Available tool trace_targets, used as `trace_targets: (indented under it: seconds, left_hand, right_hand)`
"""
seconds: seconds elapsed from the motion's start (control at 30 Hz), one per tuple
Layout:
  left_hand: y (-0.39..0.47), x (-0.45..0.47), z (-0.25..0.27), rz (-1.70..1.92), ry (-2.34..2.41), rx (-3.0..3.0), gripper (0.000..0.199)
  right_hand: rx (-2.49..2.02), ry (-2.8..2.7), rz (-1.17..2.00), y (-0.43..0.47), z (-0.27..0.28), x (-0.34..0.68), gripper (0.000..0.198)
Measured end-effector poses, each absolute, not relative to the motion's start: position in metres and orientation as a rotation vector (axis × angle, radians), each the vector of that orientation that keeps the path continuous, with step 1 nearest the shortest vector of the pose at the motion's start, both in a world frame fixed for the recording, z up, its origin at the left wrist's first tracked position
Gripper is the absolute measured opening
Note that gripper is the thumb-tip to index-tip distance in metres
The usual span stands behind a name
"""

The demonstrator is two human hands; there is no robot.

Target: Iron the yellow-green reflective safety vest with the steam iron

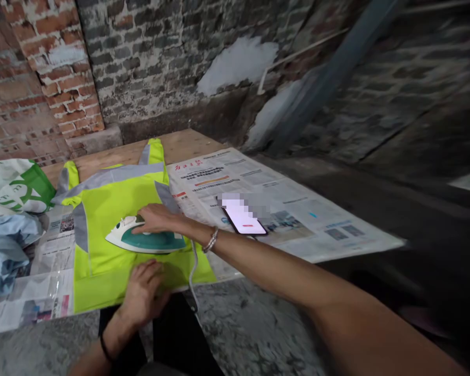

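Note:
A bright yellow high-visibility vest (113, 201) with grey reflective bands lies spread out, its shoulder straps pointing away from me. On its lower half rests a white and teal clothes iron (152, 241), tip to the left. My right hand (156, 218) is wrapped round the iron's handle, with a bracelet on the wrist. Just below the iron, my left hand (144, 290) is at the near hem of the vest, fingers bent over the fabric; its fingertips are partly hidden. The iron's pale cord (194, 271) runs down past the table edge.
Newspaper (317, 245) covers much of the wooden table (184, 140). A lit phone (245, 216) lies right of the vest. To the left are a light blue cloth (6, 245) and a green and white bag (27, 185). Brick walls (141, 57) stand behind.

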State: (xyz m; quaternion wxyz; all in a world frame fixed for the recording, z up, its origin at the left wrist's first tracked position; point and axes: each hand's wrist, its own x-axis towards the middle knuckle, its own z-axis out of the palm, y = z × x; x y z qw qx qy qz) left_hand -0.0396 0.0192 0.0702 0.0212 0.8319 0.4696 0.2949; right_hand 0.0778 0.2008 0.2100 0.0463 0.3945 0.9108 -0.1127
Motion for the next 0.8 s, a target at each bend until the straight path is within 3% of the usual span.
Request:
trace_targets:
  seconds: [0.23, 0.63, 0.8]
  left_hand:
    - [0.028, -0.02, 0.034, 0.65, 1.399, 2.684, 0.059]
    - [0.028, -0.022, 0.031, 0.704, 1.331, 2.898, 0.049]
    - [0.029, -0.022, 0.035, 0.705, 1.319, 2.903, 0.047]
  right_hand:
    - [1.098, 2.891, -0.272, 0.209, 0.199, 0.075, 0.062]
    - [1.239, 2.948, -0.159, 0.364, 0.207, 0.026, 0.068]
    - [1.16, 2.923, -0.265, 0.371, 0.212, 0.023, 0.068]
